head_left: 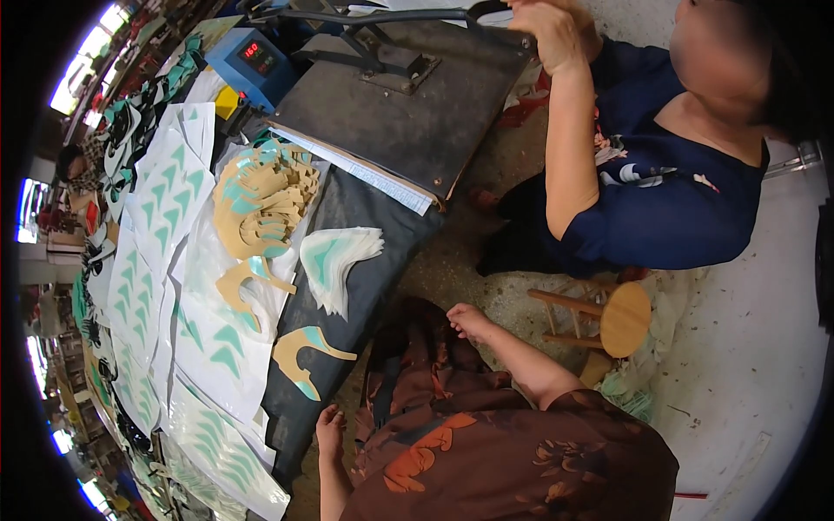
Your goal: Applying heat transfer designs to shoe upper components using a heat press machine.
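My left hand (pixel 330 431) is at the table's near edge, its fingers curled and nothing visible in them. Over my lap, my right hand (pixel 469 321) is loosely closed, with no object showing. Nearest to my left hand, a tan curved shoe-upper piece (pixel 287 349) with teal ends lies on the dark table cover (pixel 291 395). Beyond it is a similar tan piece (pixel 233 286), beside a large heap of such pieces (pixel 269 187). A fanned stack of white paper pieces (pixel 334 260), teal on top, rests to the right of that heap.
White sheets with teal chevron shapes (pixel 228 352) cover the table's left side. At the far end stands a heat press (pixel 391 104) with a blue control box (pixel 252 69). A co-worker's hands (pixel 556 35) are at its lever. A wooden stool (pixel 625 319) stands on the right.
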Demonstrator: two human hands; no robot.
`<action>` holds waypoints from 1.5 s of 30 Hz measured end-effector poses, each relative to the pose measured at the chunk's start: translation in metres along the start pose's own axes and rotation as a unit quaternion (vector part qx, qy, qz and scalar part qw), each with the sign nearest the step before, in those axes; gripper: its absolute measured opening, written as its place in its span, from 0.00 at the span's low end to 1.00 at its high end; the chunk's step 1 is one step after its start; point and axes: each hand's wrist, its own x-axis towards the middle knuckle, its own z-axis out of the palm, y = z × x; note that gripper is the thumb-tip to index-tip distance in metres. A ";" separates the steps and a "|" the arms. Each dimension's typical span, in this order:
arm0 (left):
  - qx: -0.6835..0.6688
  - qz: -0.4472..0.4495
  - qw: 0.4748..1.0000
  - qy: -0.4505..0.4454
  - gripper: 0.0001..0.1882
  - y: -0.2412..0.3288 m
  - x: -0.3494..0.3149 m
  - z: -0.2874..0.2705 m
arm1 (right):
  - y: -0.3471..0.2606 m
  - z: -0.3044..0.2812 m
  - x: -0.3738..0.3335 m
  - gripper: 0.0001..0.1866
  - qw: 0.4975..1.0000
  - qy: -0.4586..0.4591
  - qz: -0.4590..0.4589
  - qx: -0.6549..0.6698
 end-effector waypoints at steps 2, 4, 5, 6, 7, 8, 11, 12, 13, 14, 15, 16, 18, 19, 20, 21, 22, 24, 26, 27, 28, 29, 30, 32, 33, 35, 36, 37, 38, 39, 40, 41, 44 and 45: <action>-0.001 0.002 1.000 0.000 0.13 -0.003 0.001 -0.001 | 0.003 -0.003 0.002 0.06 1.000 0.011 0.007 -0.005; -0.008 0.003 1.000 -0.005 0.13 -0.006 0.001 -0.003 | 0.006 -0.005 0.004 0.06 1.000 0.014 0.008 -0.016; -0.009 0.002 1.000 -0.004 0.13 -0.007 0.002 -0.003 | 0.008 -0.005 0.004 0.06 0.999 0.018 0.009 -0.027; -0.007 0.004 1.000 -0.004 0.13 -0.009 0.002 -0.004 | 0.010 -0.006 0.005 0.06 0.999 0.017 0.009 -0.028; -0.005 0.006 1.000 -0.005 0.14 -0.008 0.001 -0.004 | 0.013 -0.007 0.005 0.06 0.999 0.019 0.010 -0.030; -0.005 0.005 1.000 -0.005 0.14 -0.007 0.000 -0.003 | 0.015 -0.008 0.006 0.07 0.999 0.021 0.012 -0.033; 0.001 0.003 1.000 -0.002 0.14 -0.002 -0.002 0.000 | 0.025 -0.011 0.011 0.06 0.999 0.029 0.010 -0.029; 0.006 0.001 1.000 0.000 0.14 0.000 -0.002 0.001 | 0.029 -0.013 0.012 0.06 0.999 0.029 0.010 -0.029; 0.009 -0.002 1.000 0.003 0.14 0.000 -0.003 0.001 | 0.031 -0.014 0.012 0.06 1.000 0.022 0.005 -0.013; 0.009 -0.002 1.000 0.004 0.14 0.000 -0.003 0.001 | 0.033 -0.014 0.012 0.05 1.000 0.014 0.001 0.002; 0.010 -0.006 1.000 0.004 0.14 0.000 -0.003 0.000 | 0.034 -0.015 0.012 0.05 1.000 0.014 0.001 0.002; 0.011 -0.010 1.000 0.005 0.14 -0.001 -0.003 0.000 | 0.035 -0.016 0.012 0.04 1.000 0.014 -0.001 0.004; 0.010 -0.011 1.000 0.004 0.14 -0.002 -0.003 0.000 | 0.037 -0.016 0.011 0.03 1.000 0.014 -0.002 0.006; 0.010 -0.010 1.000 0.001 0.14 -0.002 -0.003 0.000 | 0.039 -0.017 0.011 0.01 1.000 0.026 -0.011 -0.005; 0.010 -0.011 1.000 0.002 0.14 -0.003 -0.003 -0.001 | 0.041 -0.017 0.011 0.01 0.999 0.038 -0.020 -0.016; 0.010 -0.010 1.000 0.004 0.14 -0.003 -0.003 -0.001 | 0.043 -0.018 0.011 0.01 0.999 0.037 -0.020 -0.017; 0.012 -0.009 1.000 0.004 0.14 -0.003 -0.002 -0.001 | 0.047 -0.020 0.013 0.01 0.999 0.039 -0.018 -0.012; 0.009 -0.010 1.000 0.001 0.14 -0.002 -0.001 -0.001 | 0.055 -0.025 0.018 0.01 0.999 0.042 -0.017 -0.007; 0.005 -0.012 1.000 -0.001 0.14 -0.003 -0.001 -0.001 | 0.059 -0.027 0.021 0.02 0.995 0.058 -0.008 -0.074; 0.002 -0.009 1.000 0.000 0.14 -0.003 -0.001 0.000 | 0.061 -0.027 0.022 0.02 0.995 0.058 -0.008 -0.074; -0.002 -0.008 1.000 0.002 0.14 -0.004 -0.001 0.000 | 0.060 -0.026 0.021 0.02 0.996 0.059 -0.002 -0.074; -0.002 -0.008 1.000 0.002 0.14 -0.004 -0.001 -0.001 | 0.059 -0.026 0.020 0.03 0.996 0.060 0.004 -0.073; -0.001 -0.009 1.000 0.003 0.13 -0.004 -0.001 -0.001 | 0.059 -0.025 0.019 0.03 0.996 0.060 0.004 -0.073; 0.000 -0.010 1.000 0.004 0.13 -0.005 -0.001 -0.001 | 0.056 -0.022 0.016 0.04 0.994 0.067 -0.001 -0.086; -0.001 -0.010 1.000 0.004 0.13 -0.005 -0.001 -0.001 | 0.055 -0.021 0.015 0.04 0.994 0.067 -0.001 -0.086; -0.002 -0.008 1.000 0.004 0.13 -0.006 -0.001 -0.001 | 0.055 -0.020 0.014 0.05 0.989 0.074 -0.004 -0.131; 0.000 -0.007 1.000 0.004 0.13 -0.006 -0.001 -0.002 | 0.055 -0.020 0.014 0.05 0.989 0.074 -0.005 -0.131; 0.001 -0.006 1.000 0.004 0.13 -0.006 -0.001 -0.001 | 0.056 -0.021 0.014 0.05 0.987 0.072 -0.011 -0.142; 0.000 -0.006 1.000 0.004 0.13 -0.006 -0.001 -0.001 | 0.056 -0.022 0.014 0.06 0.986 0.070 -0.016 -0.153; 0.001 -0.007 1.000 0.004 0.13 -0.006 -0.001 -0.001 | 0.058 -0.022 0.014 0.06 0.986 0.070 -0.016 -0.153; 0.001 -0.007 1.000 0.005 0.13 -0.005 -0.002 0.000 | 0.059 -0.022 0.015 0.05 0.984 0.077 -0.025 -0.159; 0.001 -0.007 1.000 0.005 0.13 -0.003 -0.002 0.000 | 0.060 -0.022 0.015 0.05 0.982 0.083 -0.034 -0.165; -0.004 -0.005 1.000 0.008 0.13 -0.005 -0.001 -0.001 | 0.058 -0.020 0.014 0.05 0.988 0.074 -0.012 -0.137; -0.001 -0.003 1.000 0.007 0.12 -0.009 0.001 -0.004 | 0.056 -0.019 0.013 0.05 0.988 0.073 -0.013 -0.138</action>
